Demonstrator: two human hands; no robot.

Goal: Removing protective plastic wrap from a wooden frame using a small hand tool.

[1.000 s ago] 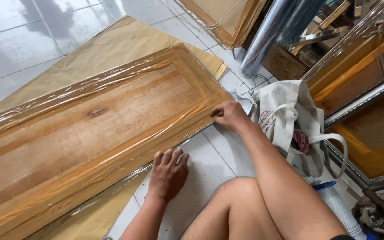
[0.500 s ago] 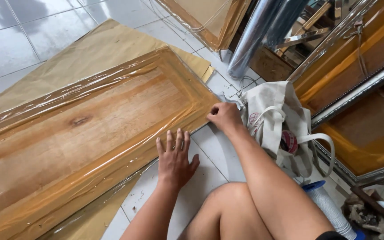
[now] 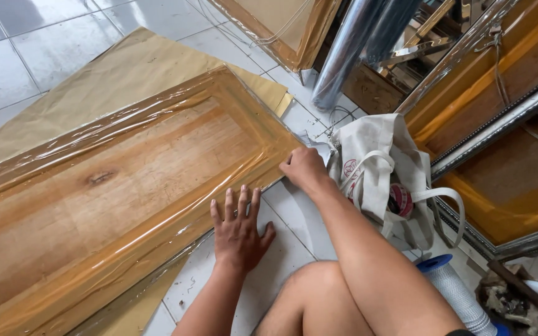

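On the tiled floor, the left hand lies flat, fingers spread, beside the film-wrapped wooden panel; the right hand, fingers curled, pinches its corner film.

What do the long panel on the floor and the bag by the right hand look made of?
Panel: wood by its grain and knot, wrapped in clear glossy film that wrinkles and glints. Bag: off-white woven cloth, probably canvas, matte and slumped in soft folds.

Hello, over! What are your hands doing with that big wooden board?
Left hand flat on floor tiles beside plastic-wrapped wooden panel. Right hand closed at panel's corner. Cloth bag close by.
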